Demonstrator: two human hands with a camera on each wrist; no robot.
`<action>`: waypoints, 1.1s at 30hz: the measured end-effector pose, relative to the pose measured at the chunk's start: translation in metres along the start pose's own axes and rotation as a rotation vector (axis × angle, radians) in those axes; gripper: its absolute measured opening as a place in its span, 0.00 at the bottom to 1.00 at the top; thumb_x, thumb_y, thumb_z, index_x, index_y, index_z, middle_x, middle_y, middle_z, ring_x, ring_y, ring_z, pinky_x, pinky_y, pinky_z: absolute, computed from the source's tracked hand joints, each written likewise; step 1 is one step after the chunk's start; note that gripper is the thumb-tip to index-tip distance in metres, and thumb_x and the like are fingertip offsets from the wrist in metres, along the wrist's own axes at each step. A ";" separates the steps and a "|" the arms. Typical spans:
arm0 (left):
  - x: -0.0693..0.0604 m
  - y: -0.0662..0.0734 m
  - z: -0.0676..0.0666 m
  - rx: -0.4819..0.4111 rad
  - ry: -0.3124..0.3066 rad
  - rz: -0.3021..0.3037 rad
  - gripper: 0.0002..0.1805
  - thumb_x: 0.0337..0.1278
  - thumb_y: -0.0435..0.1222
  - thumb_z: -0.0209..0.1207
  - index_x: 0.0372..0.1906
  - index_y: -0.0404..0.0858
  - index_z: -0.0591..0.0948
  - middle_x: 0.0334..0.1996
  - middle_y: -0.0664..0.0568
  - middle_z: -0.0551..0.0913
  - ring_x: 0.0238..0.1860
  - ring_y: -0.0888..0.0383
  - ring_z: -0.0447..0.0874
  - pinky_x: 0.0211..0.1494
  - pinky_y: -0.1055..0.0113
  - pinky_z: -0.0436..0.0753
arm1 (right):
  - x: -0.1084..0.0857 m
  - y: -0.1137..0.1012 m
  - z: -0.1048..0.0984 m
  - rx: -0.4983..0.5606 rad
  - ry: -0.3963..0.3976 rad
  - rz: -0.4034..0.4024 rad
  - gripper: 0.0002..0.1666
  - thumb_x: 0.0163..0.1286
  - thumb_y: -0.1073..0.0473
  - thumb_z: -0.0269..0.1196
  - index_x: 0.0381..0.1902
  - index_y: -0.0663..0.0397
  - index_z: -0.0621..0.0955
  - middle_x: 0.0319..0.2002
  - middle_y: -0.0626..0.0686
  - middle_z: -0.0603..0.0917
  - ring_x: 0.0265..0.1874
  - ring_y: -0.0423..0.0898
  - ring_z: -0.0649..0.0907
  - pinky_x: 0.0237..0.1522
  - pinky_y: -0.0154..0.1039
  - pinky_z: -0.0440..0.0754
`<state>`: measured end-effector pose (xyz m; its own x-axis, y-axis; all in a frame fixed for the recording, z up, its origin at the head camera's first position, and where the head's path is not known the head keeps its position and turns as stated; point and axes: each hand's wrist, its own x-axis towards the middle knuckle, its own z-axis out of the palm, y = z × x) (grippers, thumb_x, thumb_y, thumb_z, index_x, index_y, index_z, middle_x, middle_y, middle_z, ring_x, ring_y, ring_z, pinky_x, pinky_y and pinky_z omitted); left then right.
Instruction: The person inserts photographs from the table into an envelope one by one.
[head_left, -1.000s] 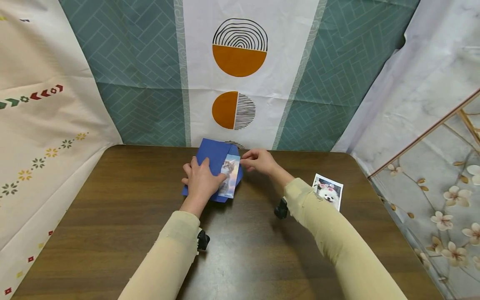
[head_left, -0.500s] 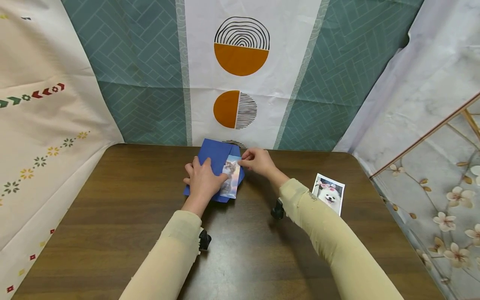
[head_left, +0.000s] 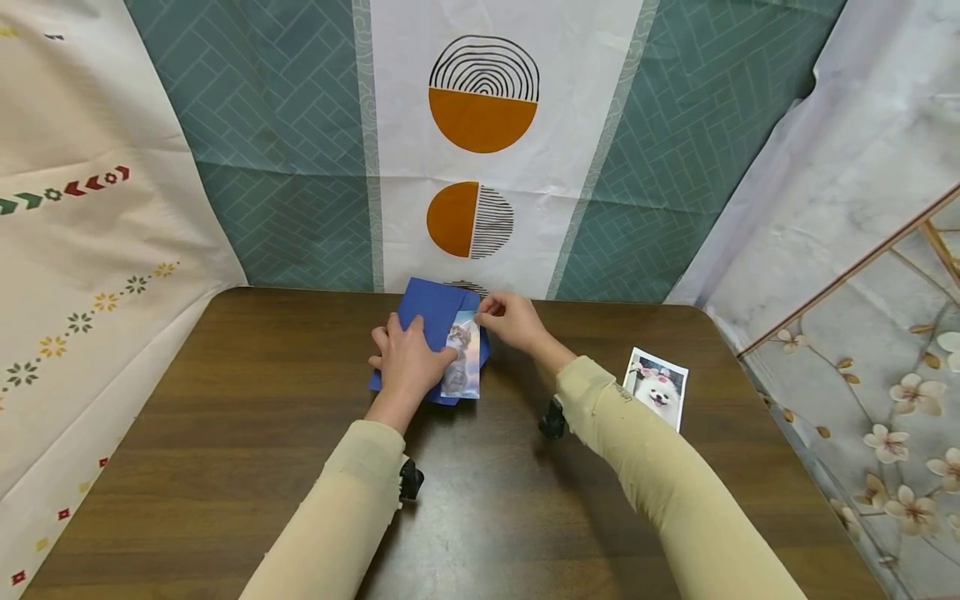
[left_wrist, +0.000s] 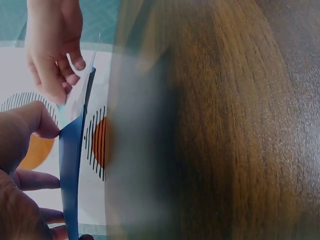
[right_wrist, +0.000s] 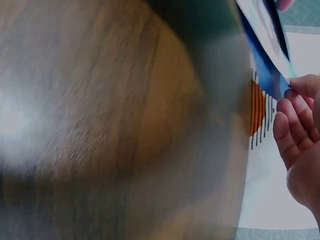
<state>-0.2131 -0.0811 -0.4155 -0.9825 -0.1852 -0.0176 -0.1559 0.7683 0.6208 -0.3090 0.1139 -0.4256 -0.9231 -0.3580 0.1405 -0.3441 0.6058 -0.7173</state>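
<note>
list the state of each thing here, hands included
Blue envelope: held, flap open
Kitten picture: image showing, apparently partly inside the envelope
White dog photo: face up on the wooden table, partly hidden by the right sleeve
Left hand: gripping the envelope
Right hand: pinching the kitten picture near its upper right corner

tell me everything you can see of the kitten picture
The kitten picture is a thin, papery-looking card: a kitten against pastel colours. It faces the head camera, its left part seemingly tucked into the blue envelope. The right hand pinches its upper right corner; the left thumb lies near its left edge.
</note>
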 end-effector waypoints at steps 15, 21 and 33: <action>-0.001 0.004 -0.001 -0.011 0.013 -0.007 0.46 0.62 0.54 0.70 0.79 0.35 0.70 0.82 0.30 0.53 0.77 0.29 0.50 0.66 0.22 0.62 | 0.006 -0.003 0.003 0.430 0.004 0.224 0.08 0.75 0.64 0.69 0.44 0.67 0.85 0.28 0.53 0.88 0.25 0.40 0.87 0.35 0.42 0.90; -0.001 0.005 0.000 -0.019 0.012 -0.015 0.45 0.63 0.53 0.69 0.79 0.35 0.70 0.82 0.30 0.53 0.77 0.29 0.50 0.67 0.22 0.63 | 0.010 -0.007 0.010 0.542 -0.012 0.245 0.10 0.76 0.65 0.68 0.47 0.70 0.84 0.30 0.53 0.90 0.26 0.40 0.89 0.32 0.36 0.88; -0.001 0.006 -0.002 -0.033 0.015 -0.011 0.45 0.64 0.51 0.68 0.80 0.35 0.70 0.82 0.30 0.53 0.76 0.29 0.50 0.66 0.22 0.63 | 0.012 -0.011 0.017 0.727 -0.028 0.292 0.13 0.78 0.69 0.64 0.53 0.77 0.83 0.37 0.58 0.89 0.30 0.42 0.91 0.41 0.37 0.90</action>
<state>-0.2131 -0.0776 -0.4107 -0.9792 -0.2024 -0.0132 -0.1628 0.7456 0.6461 -0.3133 0.0911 -0.4273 -0.9509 -0.2796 -0.1329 0.1196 0.0643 -0.9907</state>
